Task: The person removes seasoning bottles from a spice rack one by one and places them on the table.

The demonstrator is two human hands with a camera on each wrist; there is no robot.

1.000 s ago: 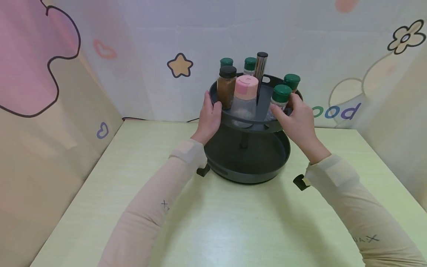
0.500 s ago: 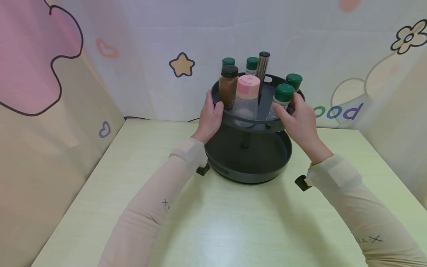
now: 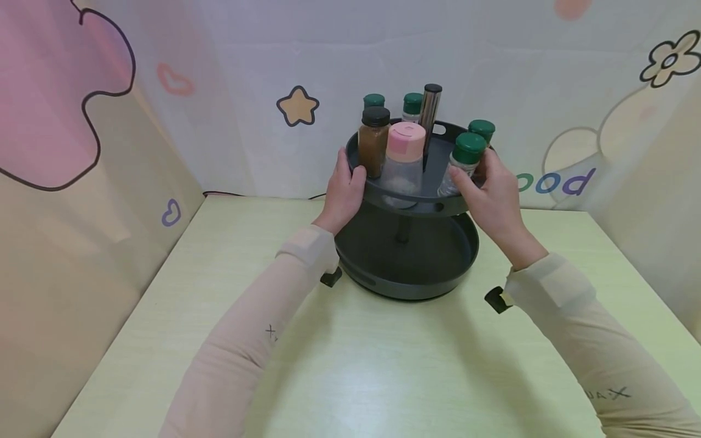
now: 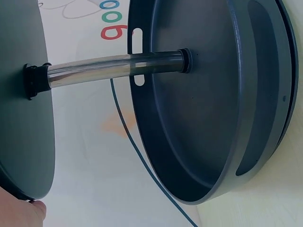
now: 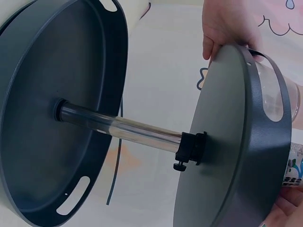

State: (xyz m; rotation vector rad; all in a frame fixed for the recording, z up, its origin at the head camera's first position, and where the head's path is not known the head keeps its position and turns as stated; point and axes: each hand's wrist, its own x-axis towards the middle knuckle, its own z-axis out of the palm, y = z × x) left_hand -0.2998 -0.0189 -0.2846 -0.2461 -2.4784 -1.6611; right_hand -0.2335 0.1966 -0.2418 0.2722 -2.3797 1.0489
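A dark grey two-tier round spice rack (image 3: 408,293) stands on the table, its tiers joined by a metal post (image 5: 142,135). My left hand (image 3: 344,198) grips the left rim of the upper tier, thumb beside a brown jar with a black lid (image 3: 372,149). At the right side, my right hand (image 3: 495,198) pinches a clear spice jar with a green cap (image 3: 464,159), leaning slightly over the upper tier. In the right wrist view, the jar's printed label (image 5: 294,165) shows above the right hand's fingers (image 5: 286,201). The left wrist view catches only a bit of the left hand (image 4: 21,210).
On the upper tier stand a pink-capped clear bottle (image 3: 402,164), a tall slim dark-topped cylinder (image 3: 430,121) and several more green-capped jars, one of them a back jar (image 3: 412,104). A dark cable (image 4: 137,146) runs behind the rack, before a printed backdrop (image 3: 246,79).
The green-capped jar in my right hand has shifted slightly up and right and leans a little more. My left hand stays on the rim.
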